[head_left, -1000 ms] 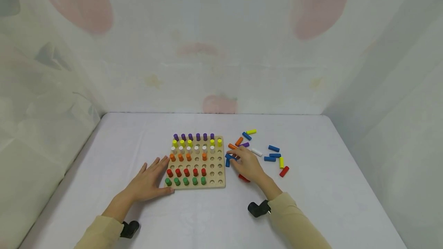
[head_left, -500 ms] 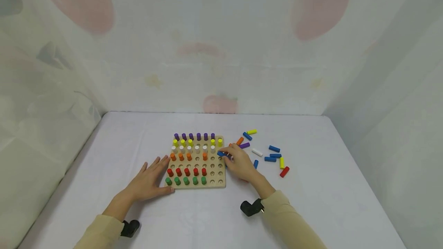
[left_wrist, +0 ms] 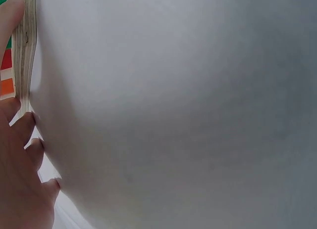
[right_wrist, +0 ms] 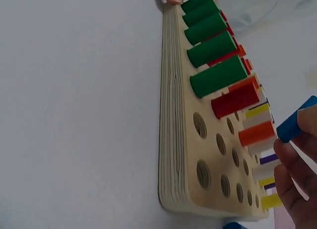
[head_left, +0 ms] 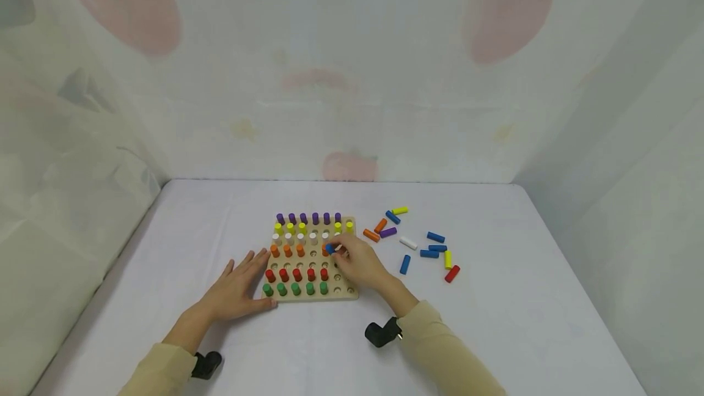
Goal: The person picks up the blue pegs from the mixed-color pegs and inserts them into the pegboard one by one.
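Observation:
A wooden pegboard (head_left: pixel 313 298) lies on the table, with rows of upright purple, yellow, white, orange, red and green pegs. My left hand (head_left: pixel 233 289) rests along its left side with fingers spread, the thumb at the near left corner. In the left wrist view, that hand (left_wrist: pixel 20 169) has its fingertips by the board's edge (left_wrist: pixel 24 51). Above the board, near an orange peg (head_left: pixel 325 251), my right hand (head_left: pixel 360 261) pinches a blue peg (head_left: pixel 330 249). The right wrist view shows this blue peg (right_wrist: pixel 296 121) tilted, clear of the holes, between thumb and fingers.
Loose pegs lie right of the board: orange (head_left: pixel 371 235), purple (head_left: pixel 388 232), white (head_left: pixel 408 242), yellow (head_left: pixel 448 260), red (head_left: pixel 452 274) and several blue, one nearby (head_left: pixel 405 264). Bare holes (right_wrist: pixel 203 174) show at the board's near right corner.
My right hand has picked a blue peg from the loose ones and carried it left over the board. The left hand has stayed in place.

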Motion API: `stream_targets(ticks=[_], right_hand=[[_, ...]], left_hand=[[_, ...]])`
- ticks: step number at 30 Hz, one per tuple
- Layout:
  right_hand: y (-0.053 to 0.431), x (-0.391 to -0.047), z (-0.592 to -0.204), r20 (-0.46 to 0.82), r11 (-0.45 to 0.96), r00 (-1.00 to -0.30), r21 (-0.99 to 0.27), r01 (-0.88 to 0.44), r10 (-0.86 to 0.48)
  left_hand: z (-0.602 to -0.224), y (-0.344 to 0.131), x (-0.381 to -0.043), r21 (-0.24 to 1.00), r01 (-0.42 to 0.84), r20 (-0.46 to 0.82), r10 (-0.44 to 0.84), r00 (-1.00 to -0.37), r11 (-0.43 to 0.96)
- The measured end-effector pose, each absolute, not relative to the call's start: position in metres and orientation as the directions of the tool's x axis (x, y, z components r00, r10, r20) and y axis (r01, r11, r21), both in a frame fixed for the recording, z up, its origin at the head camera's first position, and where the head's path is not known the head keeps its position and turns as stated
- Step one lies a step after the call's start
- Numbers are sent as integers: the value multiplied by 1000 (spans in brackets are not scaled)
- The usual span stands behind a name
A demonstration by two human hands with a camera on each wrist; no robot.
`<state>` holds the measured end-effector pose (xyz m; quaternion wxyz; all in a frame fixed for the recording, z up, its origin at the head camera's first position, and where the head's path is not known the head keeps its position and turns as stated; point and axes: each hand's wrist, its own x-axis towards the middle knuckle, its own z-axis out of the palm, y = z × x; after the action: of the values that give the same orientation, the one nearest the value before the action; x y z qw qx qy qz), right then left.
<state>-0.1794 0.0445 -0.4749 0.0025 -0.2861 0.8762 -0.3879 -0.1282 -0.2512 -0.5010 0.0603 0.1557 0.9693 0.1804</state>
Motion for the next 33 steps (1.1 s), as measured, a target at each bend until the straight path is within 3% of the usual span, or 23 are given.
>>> stream_targets(ticks=[14, 33], right_hand=[[18, -180, -471, 261, 489, -807, -683, -542, -530], [-17, -178, -467, 184, 517, -811, -687, -511, -556]], left_hand=[[-504, -252, -130, 365, 263, -85, 313, -946, 893], [-500, -251, -127, 346, 288, -32, 318, -948, 893]])
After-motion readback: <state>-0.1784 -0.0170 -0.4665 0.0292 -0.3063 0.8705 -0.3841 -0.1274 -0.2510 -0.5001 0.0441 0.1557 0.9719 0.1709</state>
